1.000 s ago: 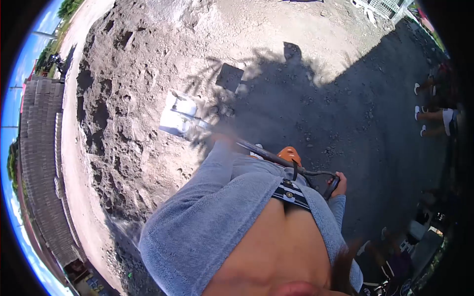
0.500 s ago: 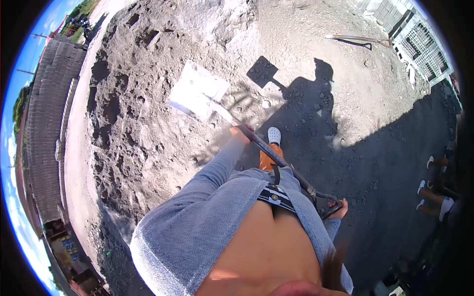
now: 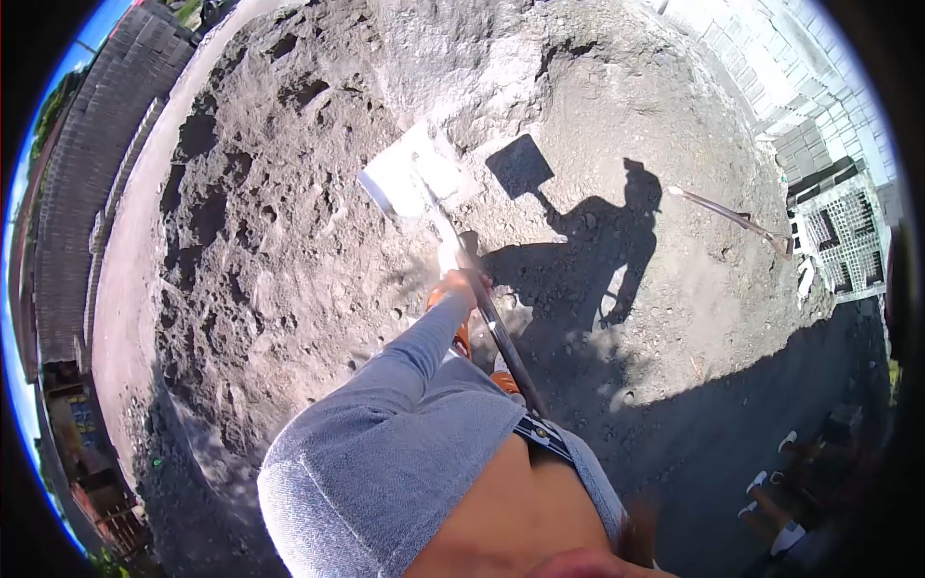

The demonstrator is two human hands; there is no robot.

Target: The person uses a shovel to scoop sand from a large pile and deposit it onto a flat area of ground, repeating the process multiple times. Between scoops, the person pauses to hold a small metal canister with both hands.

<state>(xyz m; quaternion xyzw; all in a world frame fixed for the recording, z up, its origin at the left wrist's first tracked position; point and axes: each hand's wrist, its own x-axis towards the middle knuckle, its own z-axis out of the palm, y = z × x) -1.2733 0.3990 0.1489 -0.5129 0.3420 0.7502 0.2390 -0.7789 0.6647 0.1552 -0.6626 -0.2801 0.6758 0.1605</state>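
My left hand (image 3: 462, 287) is closed around the dark shaft of a shovel (image 3: 509, 354), roughly halfway along it. The broad blade, glaring white in the sun, is out in front over the edge of the grey sand pile (image 3: 289, 222). From there the shaft slants down toward my waist, where its handle end disappears behind my body. My right hand is hidden from view, along with that end of the shovel. Under my left arm, an orange trouser leg and part of a light shoe show near the shaft.
A second shovel (image 3: 732, 214) lies on the ground to the right. Beyond it are a grey plastic crate (image 3: 840, 236) and stacked blocks (image 3: 761, 53). Legs of other people (image 3: 776, 501) show in the shade at lower right. A long block stack (image 3: 92, 183) stands far left.
The shovel blade has moved forward and to the right, toward the pile. My left hand went a little lower in view, and my right hand with the handle has dropped out of sight.
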